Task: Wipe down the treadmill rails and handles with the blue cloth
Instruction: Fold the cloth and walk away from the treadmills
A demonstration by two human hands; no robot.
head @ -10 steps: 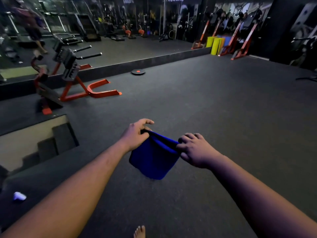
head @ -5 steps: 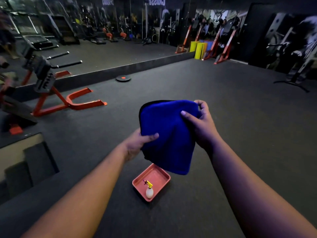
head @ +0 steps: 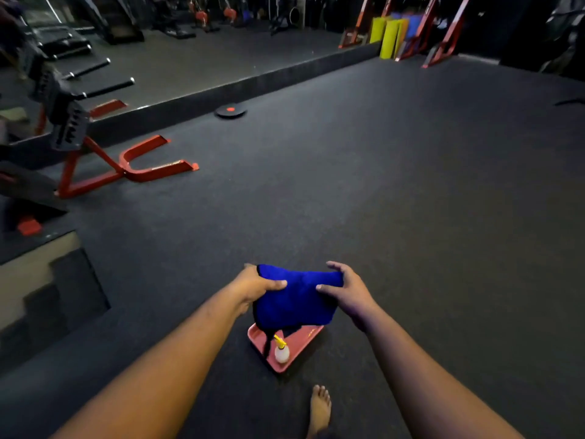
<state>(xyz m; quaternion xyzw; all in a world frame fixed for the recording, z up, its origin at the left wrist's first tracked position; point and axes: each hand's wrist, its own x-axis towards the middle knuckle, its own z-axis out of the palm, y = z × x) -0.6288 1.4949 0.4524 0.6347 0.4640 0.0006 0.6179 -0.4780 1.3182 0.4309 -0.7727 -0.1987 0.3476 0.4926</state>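
Observation:
A folded blue cloth (head: 294,299) hangs between both my hands, low over the dark gym floor. My left hand (head: 256,288) grips its left edge, thumb on top of the fabric. My right hand (head: 346,291) holds the right edge, thumb pressed on the cloth and fingers behind it. Directly under the cloth lies a pink tray (head: 297,343) holding a small spray bottle (head: 281,351) with a yellow nozzle. Treadmills (head: 63,42) stand far off at the upper left, in the mirrored area.
A red and black exercise machine (head: 95,147) stands on the left. A black disc with a red centre (head: 230,111) lies by the low wall. A step-down opening (head: 47,289) is at the left. My bare foot (head: 319,410) is near the bottom edge.
The cloth has come down from chest height, where it was held upright, to low over the tray. The view has tilted downward, and my foot has come into sight.

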